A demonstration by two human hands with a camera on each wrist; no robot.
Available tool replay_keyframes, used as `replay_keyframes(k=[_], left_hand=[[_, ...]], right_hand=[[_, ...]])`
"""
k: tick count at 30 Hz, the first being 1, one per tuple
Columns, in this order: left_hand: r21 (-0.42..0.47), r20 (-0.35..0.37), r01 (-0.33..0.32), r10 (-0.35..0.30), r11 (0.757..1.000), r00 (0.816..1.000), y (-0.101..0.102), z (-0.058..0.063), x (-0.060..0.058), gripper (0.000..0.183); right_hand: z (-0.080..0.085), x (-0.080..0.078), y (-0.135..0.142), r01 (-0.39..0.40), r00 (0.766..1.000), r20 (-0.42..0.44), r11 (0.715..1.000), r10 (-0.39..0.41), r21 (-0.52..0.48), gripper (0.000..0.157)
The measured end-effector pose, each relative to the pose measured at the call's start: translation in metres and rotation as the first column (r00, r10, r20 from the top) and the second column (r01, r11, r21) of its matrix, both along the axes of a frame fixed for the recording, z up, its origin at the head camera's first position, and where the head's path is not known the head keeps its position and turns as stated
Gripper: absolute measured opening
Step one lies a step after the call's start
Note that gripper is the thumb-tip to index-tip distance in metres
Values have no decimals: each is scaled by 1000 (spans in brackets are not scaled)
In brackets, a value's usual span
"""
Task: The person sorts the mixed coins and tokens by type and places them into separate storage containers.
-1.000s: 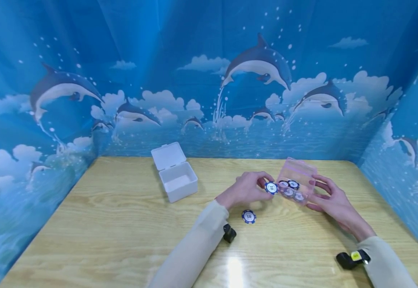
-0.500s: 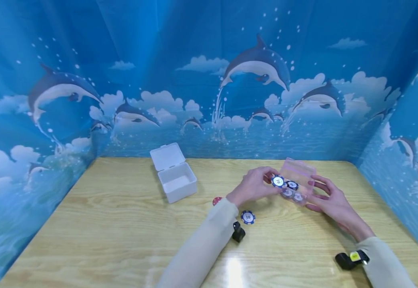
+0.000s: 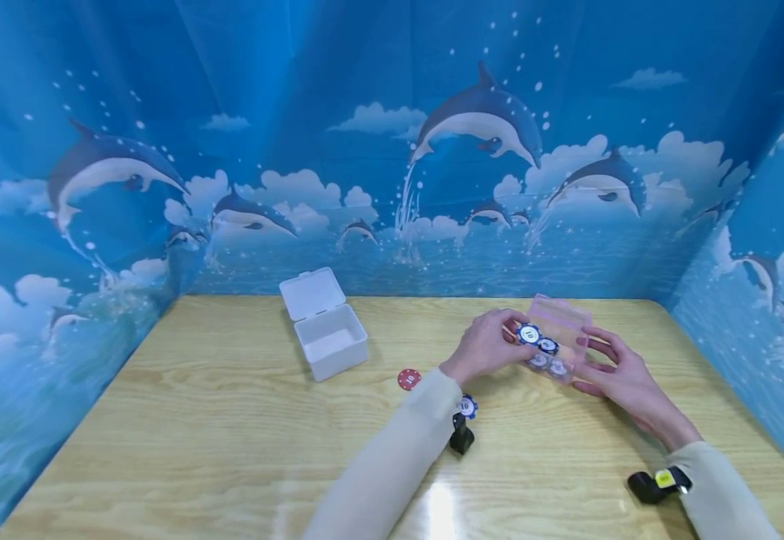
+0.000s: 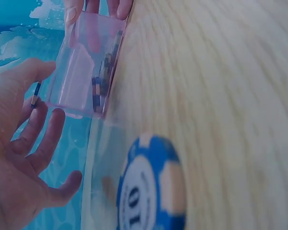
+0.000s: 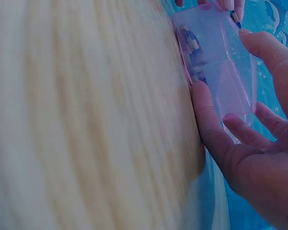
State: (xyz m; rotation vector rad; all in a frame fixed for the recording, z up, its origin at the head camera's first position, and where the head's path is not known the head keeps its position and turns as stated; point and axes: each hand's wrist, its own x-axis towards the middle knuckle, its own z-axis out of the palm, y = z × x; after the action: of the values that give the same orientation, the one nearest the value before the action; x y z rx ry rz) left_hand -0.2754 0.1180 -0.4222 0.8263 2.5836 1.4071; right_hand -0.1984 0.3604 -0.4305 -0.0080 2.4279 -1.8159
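Observation:
My left hand (image 3: 489,343) pinches a blue-and-white poker chip (image 3: 529,334), marked 10, between thumb and fingertips. That chip is over the left side of an open pink see-through box (image 3: 563,319); in the left wrist view it appears edge-on (image 4: 36,95). Several chips lie in the box, among them a dark blue one (image 3: 548,346). My right hand (image 3: 624,375) holds the box by its right side, thumb and fingers around the wall. A second blue chip (image 3: 469,407) lies on the table, partly hidden by my left sleeve. Left of that sleeve lies a red chip (image 3: 409,379).
An open white plastic box (image 3: 331,349), its lid tipped back, stands left of centre on the wooden table (image 3: 182,420). Behind the table hangs a blue dolphin-print curtain (image 3: 364,112), which also runs along both sides.
My left hand has moved right, carrying the blue chip from beside the pink box to above it. The red chip has come out from behind the left arm. My right hand stays put.

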Motion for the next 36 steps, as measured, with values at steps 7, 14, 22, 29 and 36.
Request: replay_keyframes(k=[7,14,22,29,36], left_hand=[[-33,-20,-21,20,999,1000,4,0,0,50],[-18,-9,-8,8,1000,1000,4,0,-1,50],[27,32,11,-12,1000,999,3,-1,-1,49],[41,49,19,-21,999,999,2,-1,1,46],[27,50,26,-27,999,998,-2,3,2,41]], right_hand=[[-1,0,1,-6,1000,-11,1000,6,-9,81],[-1,-1,1,-5,1000,-4,1000,5,0,83],[-1,-1,0,-8,1000,4,1000,8,6,84],[-1,-1,1,-15,1000,2,1000,15,11,84],[-1,-1,2,-18,1000,-8,1000,18,12,82]])
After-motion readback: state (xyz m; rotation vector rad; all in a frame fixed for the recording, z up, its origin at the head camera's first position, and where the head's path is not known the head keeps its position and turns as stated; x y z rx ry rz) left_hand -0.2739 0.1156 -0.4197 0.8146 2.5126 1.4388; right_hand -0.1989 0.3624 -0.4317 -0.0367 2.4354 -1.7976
